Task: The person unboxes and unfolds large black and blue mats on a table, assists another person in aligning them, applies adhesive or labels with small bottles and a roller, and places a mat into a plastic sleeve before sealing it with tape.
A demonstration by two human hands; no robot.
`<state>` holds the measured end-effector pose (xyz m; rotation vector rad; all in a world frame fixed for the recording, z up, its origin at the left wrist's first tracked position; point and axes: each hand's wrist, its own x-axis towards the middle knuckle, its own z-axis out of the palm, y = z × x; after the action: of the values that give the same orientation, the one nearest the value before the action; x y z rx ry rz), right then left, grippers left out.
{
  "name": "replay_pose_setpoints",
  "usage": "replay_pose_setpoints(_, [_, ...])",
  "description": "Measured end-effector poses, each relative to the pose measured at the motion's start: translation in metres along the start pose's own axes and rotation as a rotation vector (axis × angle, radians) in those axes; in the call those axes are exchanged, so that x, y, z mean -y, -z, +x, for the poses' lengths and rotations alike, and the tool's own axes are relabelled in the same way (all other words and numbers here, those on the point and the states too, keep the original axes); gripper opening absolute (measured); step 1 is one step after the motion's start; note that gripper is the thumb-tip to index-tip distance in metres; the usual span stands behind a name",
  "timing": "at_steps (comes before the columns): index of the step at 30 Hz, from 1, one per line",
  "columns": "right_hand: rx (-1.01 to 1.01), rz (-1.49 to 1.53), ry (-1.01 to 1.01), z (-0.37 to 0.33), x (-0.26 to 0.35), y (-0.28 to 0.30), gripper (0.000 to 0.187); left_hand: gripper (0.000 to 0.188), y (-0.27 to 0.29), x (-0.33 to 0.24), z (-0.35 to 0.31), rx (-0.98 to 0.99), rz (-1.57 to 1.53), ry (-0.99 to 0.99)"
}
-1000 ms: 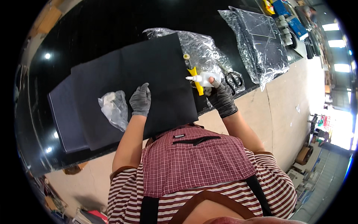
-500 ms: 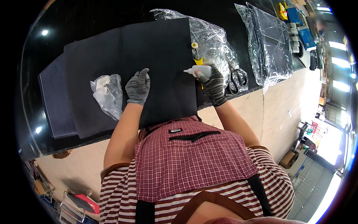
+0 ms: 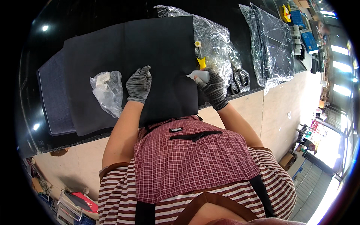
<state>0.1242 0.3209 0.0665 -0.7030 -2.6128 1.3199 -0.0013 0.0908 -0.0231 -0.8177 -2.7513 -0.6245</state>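
Observation:
My right hand [image 3: 213, 88], in a grey striped glove, is closed round a small white squeeze bottle [image 3: 201, 76]. The bottle's narrow nozzle points left over the right edge of a large black sheet [image 3: 161, 45]. My left hand [image 3: 138, 84], gloved alike, hovers over or rests on the middle of that sheet with its fingers curled together; whether anything is between them is hidden. Left of it, a crumpled clear plastic bag [image 3: 107, 93] with something whitish inside lies on the sheet. A dark blue-grey sheet [image 3: 56, 97] sticks out from under the black one.
Right of the sheet lie crinkled clear plastic film [image 3: 213, 33], a yellow-handled tool [image 3: 201, 62] and black-handled scissors [image 3: 240, 81]. Farther right is a plastic-wrapped dark pack [image 3: 273, 41]. Blue boxes [image 3: 309, 40] and white bottles stand at the table's far right end.
My right hand has tilted the bottle, its nozzle now slightly lower and a little farther right. The left hand stays almost in place.

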Motion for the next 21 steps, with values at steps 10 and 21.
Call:
replay_pose_setpoints(10, [-0.017, -0.049, -0.032, 0.015, 0.01, -0.005, 0.029, 0.014, 0.0, -0.001, 0.0, -0.026, -0.017, -0.009])
replay_pose_setpoints(21, [0.057, 0.094, 0.002, 0.004, 0.001, -0.005, 0.03, 0.016, -0.003, 0.003, -0.002, 0.017, -0.015, -0.002])
